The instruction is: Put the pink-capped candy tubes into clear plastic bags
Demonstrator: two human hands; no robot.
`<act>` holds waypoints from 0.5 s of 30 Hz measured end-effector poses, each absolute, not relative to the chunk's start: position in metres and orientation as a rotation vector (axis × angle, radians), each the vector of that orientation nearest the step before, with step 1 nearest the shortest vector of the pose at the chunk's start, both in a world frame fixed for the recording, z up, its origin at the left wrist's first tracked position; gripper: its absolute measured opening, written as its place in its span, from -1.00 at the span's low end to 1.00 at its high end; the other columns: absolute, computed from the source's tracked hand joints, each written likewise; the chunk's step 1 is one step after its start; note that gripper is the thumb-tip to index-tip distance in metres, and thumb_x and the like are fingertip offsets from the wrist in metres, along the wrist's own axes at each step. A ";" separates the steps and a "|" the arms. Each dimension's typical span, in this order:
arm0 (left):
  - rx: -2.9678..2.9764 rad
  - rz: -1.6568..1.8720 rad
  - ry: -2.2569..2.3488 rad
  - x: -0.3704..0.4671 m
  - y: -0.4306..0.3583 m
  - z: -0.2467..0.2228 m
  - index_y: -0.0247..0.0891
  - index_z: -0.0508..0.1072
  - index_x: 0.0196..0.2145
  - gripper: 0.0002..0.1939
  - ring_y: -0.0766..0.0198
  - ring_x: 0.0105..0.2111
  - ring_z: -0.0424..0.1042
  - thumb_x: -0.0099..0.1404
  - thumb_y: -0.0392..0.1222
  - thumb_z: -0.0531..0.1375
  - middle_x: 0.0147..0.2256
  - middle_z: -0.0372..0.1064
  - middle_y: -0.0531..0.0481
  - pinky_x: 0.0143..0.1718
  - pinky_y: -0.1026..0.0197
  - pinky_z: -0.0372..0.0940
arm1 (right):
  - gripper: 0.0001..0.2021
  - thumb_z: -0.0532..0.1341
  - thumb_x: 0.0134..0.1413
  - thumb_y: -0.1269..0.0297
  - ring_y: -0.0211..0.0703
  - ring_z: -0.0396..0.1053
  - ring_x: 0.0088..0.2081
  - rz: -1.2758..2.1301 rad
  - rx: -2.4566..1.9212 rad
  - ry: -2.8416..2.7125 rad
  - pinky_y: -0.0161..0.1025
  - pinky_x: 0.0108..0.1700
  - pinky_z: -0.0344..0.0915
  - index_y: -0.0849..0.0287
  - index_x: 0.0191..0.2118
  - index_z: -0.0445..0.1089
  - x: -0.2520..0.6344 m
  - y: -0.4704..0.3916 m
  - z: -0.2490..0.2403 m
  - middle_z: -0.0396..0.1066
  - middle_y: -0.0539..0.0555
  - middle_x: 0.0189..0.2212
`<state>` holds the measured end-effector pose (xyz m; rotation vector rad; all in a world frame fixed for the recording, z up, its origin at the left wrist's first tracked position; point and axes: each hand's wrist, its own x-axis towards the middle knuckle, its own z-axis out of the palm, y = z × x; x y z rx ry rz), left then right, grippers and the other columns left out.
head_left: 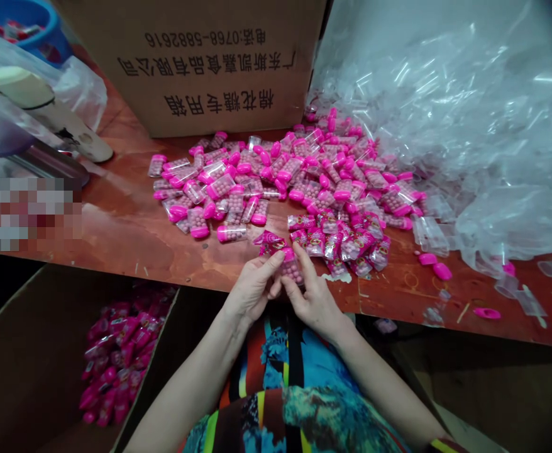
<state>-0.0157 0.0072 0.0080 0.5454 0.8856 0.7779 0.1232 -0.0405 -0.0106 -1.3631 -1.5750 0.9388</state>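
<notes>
Between my two hands is a small clear candy bottle (292, 270) with a pink cap, full of pale pink balls. My left hand (256, 281) pinches it from the left, thumb near the cap. From the right, the thumb and fingers of my right hand (312, 290) close on the same bottle. A printed pink wrapper (270, 240) shows just beyond my fingertips; whether I hold it too, I cannot tell. Right of my hands lies a heap of printed candy packets (346, 242). Farther back spreads a large pile of pink-capped candy bottles (257, 170).
A cardboard carton (200, 69) stands behind the pile. Clear plastic bags of empty bottles (446, 126) fill the right, with loose pink caps (442, 271) nearby. At left are a white flask (73, 129) and blue basket (56, 28). Below, an open box (26, 352) holds pink packets.
</notes>
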 end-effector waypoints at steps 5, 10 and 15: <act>0.557 0.738 0.825 -0.015 0.005 0.005 -0.31 0.37 -0.64 -0.50 0.41 -0.73 0.18 0.24 0.14 0.29 -0.77 0.17 0.06 -0.60 0.32 0.05 | -0.35 0.10 0.35 0.07 -0.32 0.13 -0.67 1.534 -1.153 -1.123 -0.40 -0.64 0.15 0.00 0.43 -0.13 0.126 -0.035 0.003 0.32 -0.11 -0.57; 0.582 0.692 0.793 -0.017 0.007 0.008 -0.33 0.39 -0.60 -0.52 0.36 -0.69 0.28 0.28 0.11 0.26 -0.74 0.23 0.03 -0.57 0.32 0.12 | -0.27 0.12 0.33 0.02 -0.40 -0.10 -0.71 1.762 -1.046 -0.908 -0.46 -0.68 -0.10 0.03 0.45 -0.23 0.127 -0.032 0.005 0.18 -0.19 -0.64; 0.460 0.715 0.802 -0.012 0.010 0.006 -0.31 0.36 -0.56 -0.61 0.49 -0.76 0.05 0.21 0.02 0.34 -0.78 0.07 0.18 -0.65 0.38 0.00 | -0.27 0.12 0.32 0.13 -0.18 0.35 -0.49 1.359 -1.329 -1.384 -0.22 -0.37 0.36 0.06 0.47 -0.22 0.128 -0.036 -0.003 0.44 0.05 -0.39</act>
